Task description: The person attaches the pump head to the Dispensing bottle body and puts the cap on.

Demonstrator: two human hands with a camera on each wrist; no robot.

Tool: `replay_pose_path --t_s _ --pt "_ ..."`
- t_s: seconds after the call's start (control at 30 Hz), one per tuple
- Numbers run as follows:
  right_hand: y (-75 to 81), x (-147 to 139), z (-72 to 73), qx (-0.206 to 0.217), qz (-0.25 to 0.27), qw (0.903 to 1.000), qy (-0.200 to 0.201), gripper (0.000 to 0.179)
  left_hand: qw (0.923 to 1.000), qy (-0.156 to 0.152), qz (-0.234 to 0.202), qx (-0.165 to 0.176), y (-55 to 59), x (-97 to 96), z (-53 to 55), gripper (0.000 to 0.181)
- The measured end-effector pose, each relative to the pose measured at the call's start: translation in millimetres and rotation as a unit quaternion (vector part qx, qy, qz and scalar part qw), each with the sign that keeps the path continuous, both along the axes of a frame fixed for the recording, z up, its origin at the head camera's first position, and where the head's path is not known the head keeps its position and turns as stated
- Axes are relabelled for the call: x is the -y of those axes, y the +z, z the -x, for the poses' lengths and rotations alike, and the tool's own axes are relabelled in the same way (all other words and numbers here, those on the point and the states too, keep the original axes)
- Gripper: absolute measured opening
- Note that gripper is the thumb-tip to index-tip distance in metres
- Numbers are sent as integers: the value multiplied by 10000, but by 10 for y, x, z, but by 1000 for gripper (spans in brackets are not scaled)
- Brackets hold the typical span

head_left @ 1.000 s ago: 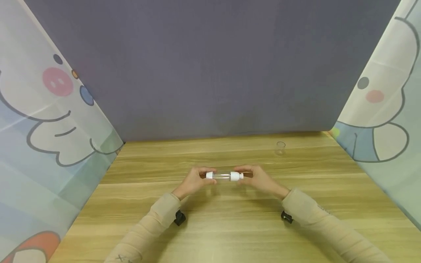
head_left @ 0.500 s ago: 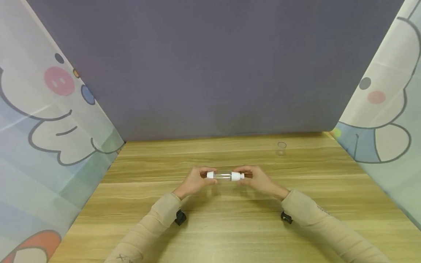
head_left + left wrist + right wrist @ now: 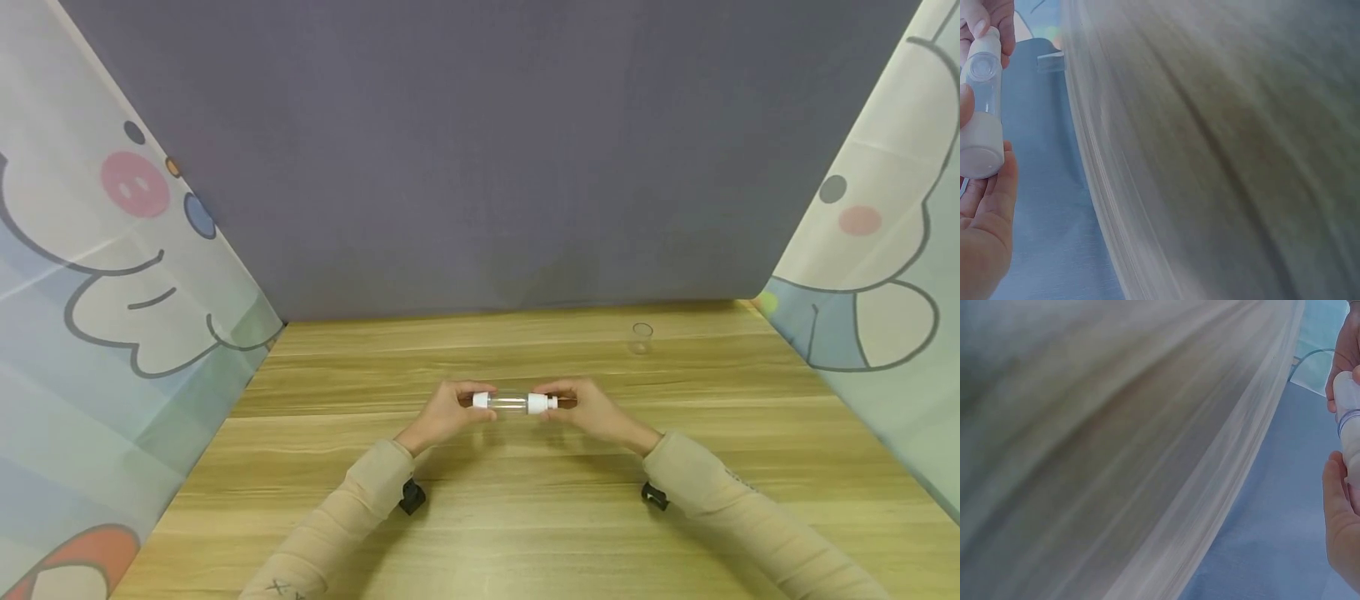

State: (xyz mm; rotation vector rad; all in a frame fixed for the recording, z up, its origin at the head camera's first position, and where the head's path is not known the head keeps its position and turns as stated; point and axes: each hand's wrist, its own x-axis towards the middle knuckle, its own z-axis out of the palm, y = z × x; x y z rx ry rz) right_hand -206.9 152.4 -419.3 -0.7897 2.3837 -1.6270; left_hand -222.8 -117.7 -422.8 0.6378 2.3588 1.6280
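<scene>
**Held level from both ends**

The largest thing is a flat, dark grey-purple fabric backdrop (image 3: 487, 150), which hangs beyond the fingers of both hands. Two pale curtains printed with cartoon animals stand well apart from the fingers: the left curtain (image 3: 135, 304) on their left, the right curtain (image 3: 885, 250) on their right. The bench (image 3: 517, 533), yellowish with a wood grain, spreads below the fingers and carries their shadows.

Two beige long sleeves, the left sleeve (image 3: 337, 521) and the right sleeve (image 3: 750, 521), lie nearer to the person than the fingers. From them come the bare left hand (image 3: 442, 412) and the bare right hand (image 3: 600, 412), facing each other. The left fingers grasp one end of a clear, cylindrical bottle with white ends (image 3: 508, 403), with the thumb on the near side. The right fingers grasp the other end in the same way. So the bottle is between the two hands, lying horizontally, its transparent middle uncovered by the fingers.

A small, clear, round cup (image 3: 641, 338) stands on the bench, beyond the right fingers and to their right; I cannot tell if it is glass or plastic. The smallest thing is a narrow white tip (image 3: 552, 402) at the bottle's right end, beside the right fingers.
</scene>
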Motion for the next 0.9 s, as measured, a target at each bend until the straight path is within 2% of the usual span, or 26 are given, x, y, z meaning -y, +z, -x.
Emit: replay_pose_path --t_s 0.43,0.9 --pt "25 0 -12 7 -74 10000 -51 38 9999 96 31 -1 13 -14 -12 40" --pt "19 -17 -21 -37 -187 9998 -53 37 9995 165 278 -71 34 -21 -43 40"
